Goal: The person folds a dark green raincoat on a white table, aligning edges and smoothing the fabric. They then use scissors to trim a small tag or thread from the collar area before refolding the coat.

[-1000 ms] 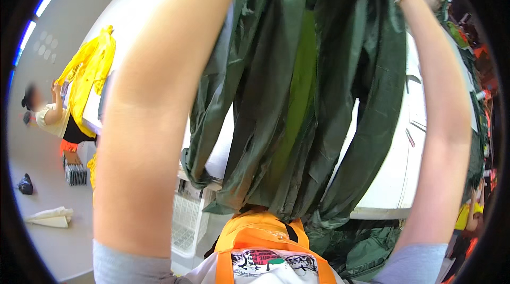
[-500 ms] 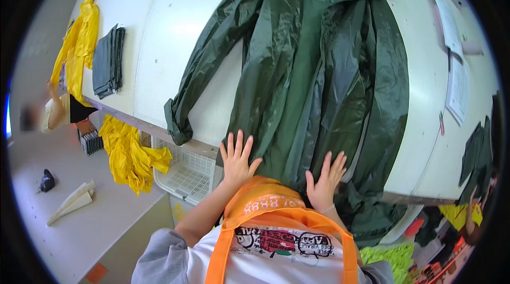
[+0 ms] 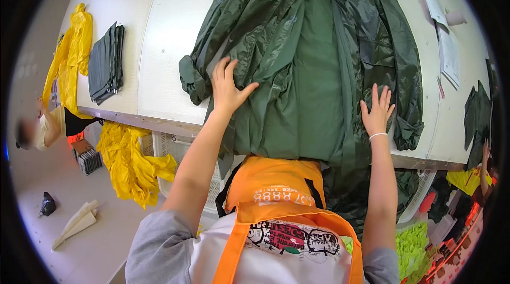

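My left hand (image 3: 227, 88) and my right hand (image 3: 377, 112) both lie flat with fingers spread, grasping nothing, pressed on the dark green raincoat (image 3: 313, 66). It is spread open across the white table (image 3: 159, 34) (its hem hangs over the near edge). Folded grey garments (image 3: 105, 63) lie well apart to the left.

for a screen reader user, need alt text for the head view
A person's left hand and right hand press flat, fingers spread, on a dark green raincoat spread over a white table. Folded grey garments and yellow raincoats lie at left.
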A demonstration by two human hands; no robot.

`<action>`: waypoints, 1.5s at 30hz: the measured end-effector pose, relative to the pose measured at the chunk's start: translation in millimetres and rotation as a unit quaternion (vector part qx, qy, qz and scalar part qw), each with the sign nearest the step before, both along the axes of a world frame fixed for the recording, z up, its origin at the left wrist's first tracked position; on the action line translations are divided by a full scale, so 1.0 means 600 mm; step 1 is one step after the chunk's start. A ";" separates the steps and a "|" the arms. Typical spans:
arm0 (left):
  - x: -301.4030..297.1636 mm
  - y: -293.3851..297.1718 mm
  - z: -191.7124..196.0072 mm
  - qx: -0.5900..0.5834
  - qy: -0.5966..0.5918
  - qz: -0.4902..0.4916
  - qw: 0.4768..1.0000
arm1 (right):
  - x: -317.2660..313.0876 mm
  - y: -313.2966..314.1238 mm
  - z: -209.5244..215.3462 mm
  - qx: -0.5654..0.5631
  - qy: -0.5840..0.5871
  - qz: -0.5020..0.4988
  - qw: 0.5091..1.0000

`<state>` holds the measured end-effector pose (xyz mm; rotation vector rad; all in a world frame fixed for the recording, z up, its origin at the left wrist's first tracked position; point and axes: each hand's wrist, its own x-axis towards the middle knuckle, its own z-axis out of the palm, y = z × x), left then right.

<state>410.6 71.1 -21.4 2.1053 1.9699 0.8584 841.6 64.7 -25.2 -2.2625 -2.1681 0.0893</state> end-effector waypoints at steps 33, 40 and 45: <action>0.297 -0.156 0.051 -0.263 -0.846 0.105 0.452 | -0.204 -0.075 0.116 -0.193 0.766 -0.086 0.607; 0.314 -0.159 0.043 -0.190 -0.869 0.232 0.393 | -0.011 -0.113 0.019 0.050 0.278 0.010 0.959; 0.304 -0.157 0.053 -0.194 -0.869 0.192 0.412 | -0.014 -0.122 0.003 0.015 0.373 -0.028 0.927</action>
